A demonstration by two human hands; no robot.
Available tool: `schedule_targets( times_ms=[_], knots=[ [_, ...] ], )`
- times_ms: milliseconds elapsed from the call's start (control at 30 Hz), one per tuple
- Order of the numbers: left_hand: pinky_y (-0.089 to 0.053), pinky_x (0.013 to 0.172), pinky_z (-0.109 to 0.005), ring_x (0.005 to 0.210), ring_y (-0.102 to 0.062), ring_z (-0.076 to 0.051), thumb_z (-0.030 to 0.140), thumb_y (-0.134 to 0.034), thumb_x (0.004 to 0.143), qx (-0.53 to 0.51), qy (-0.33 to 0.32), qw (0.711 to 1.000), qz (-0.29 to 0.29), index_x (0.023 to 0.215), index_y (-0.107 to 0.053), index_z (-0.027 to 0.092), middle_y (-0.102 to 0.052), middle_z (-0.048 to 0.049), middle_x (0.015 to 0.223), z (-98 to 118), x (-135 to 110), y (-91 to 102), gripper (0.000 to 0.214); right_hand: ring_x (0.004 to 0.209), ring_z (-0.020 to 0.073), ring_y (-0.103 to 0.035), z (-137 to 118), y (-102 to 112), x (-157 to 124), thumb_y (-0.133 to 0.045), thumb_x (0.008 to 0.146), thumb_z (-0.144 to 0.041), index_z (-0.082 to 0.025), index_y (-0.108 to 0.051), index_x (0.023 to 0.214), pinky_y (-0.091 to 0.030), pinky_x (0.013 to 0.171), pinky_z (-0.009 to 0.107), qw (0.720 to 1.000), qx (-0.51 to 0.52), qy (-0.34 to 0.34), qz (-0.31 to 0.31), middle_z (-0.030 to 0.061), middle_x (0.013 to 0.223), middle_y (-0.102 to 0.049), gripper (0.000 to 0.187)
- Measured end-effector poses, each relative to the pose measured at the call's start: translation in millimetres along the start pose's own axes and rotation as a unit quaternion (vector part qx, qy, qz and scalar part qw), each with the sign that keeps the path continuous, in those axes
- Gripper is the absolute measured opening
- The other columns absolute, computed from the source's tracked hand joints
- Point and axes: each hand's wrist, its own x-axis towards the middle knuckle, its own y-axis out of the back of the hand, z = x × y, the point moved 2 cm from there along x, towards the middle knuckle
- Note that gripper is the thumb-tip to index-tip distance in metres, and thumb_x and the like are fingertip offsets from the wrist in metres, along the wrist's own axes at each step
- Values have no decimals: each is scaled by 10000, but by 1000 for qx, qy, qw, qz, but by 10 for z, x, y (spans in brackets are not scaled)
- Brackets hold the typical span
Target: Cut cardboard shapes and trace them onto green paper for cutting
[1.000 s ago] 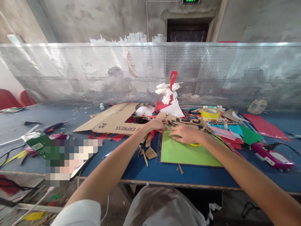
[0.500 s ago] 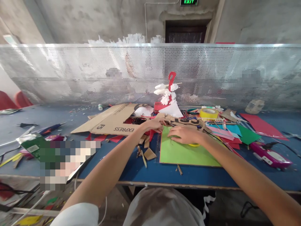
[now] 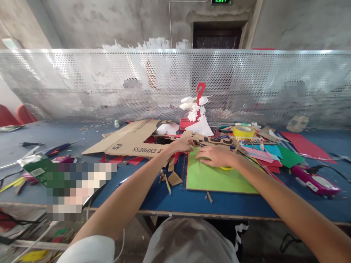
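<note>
My left hand [image 3: 181, 145] reaches to the near end of a brown cardboard strip with black letters [image 3: 216, 140], and its fingers are closed on that end. My right hand [image 3: 216, 156] lies palm down on the upper part of a light green sheet [image 3: 216, 179], fingers stretched to the left. A small yellow thing [image 3: 226, 168] peeks out from under its wrist. The green sheet lies flat on the blue table [image 3: 219, 206] in front of me.
A large flattened cardboard box [image 3: 128, 140] lies to the left. Behind the hands stands a red and white paper craft [image 3: 197, 109], with a yellow tape roll [image 3: 243, 131] beside it. Coloured paper sheets [image 3: 279, 153] and a pink tool [image 3: 315, 181] lie right. Cardboard scraps [image 3: 174, 178] lie near. A perforated metal screen [image 3: 82, 84] closes the far side.
Both hands stay almost where they were on the cardboard strip and the green sheet. Only the view has shifted slightly.
</note>
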Motion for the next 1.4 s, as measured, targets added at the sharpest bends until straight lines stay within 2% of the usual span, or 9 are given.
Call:
schedule_targets(
  times_ms=[167,333,533,633,767,967,1100,1267,1400],
  knots=[
    [-463,658,-261,790,-676,-194,324,-820,733,163,-83,979,92,939,-728,172,-708,-19,836,39,-18,36,272,1186,281,-672,-9,6,-8,-495,1062,-305,-226,-719,1314,-532,1007,434,1000,-7,-16,-4,113,1322,-702,346],
    [-468,731,-269,908,-703,-210,273,-786,762,217,-93,965,114,918,-752,201,-770,-28,957,112,-78,32,175,1187,276,-670,-13,7,-10,-506,1057,-301,-246,-718,1327,-527,1015,430,1000,-4,-18,-1,103,1329,-695,348],
    [-475,697,-278,836,-703,-214,341,-777,791,192,-60,970,134,1003,-704,191,-746,-26,866,107,-80,30,270,1134,267,-685,-47,31,-16,-518,1055,-302,-253,-717,1329,-544,954,405,1000,-13,-27,0,110,1346,-678,342],
    [-475,631,-268,722,-683,-203,342,-829,737,148,-42,985,76,996,-688,168,-671,-3,721,77,-45,22,343,1093,268,-692,-48,31,-19,-517,1057,-306,-252,-720,1322,-549,920,401,999,-23,-32,2,114,1319,-680,339],
    [-488,573,-248,587,-642,-158,252,-793,798,19,0,1000,1,1057,-637,135,-590,39,620,44,-27,10,324,1041,266,-697,-21,25,-18,-514,1051,-290,-251,-726,1305,-549,877,395,999,-28,-25,3,116,1293,-686,333],
    [-558,622,-246,588,-649,-125,160,-774,818,-68,40,997,23,1052,-581,147,-609,46,673,84,-98,55,304,1038,250,-694,-12,51,-19,-532,1033,-250,-243,-757,1205,-535,859,363,999,-35,-15,7,99,1295,-684,283],
    [-528,591,-233,582,-663,-145,158,-737,823,-2,33,999,36,1005,-610,160,-627,31,653,150,-139,72,222,1020,247,-694,-17,50,-15,-514,1040,-252,-238,-755,1224,-534,852,364,999,-35,-18,3,108,1300,-681,304],
    [-492,671,-247,743,-706,-196,148,-712,762,179,-56,977,102,889,-705,194,-732,-26,765,204,-165,85,135,1066,259,-688,14,22,-8,-505,1049,-276,-240,-744,1259,-535,872,373,999,-43,-18,0,107,1292,-685,320],
    [-471,705,-253,834,-704,-215,181,-720,760,208,-69,967,129,828,-740,205,-761,-43,837,187,-160,80,75,1048,258,-694,7,27,-17,-512,1047,-281,-239,-750,1244,-537,852,366,999,-49,-17,5,108,1285,-688,312]
  ],
)
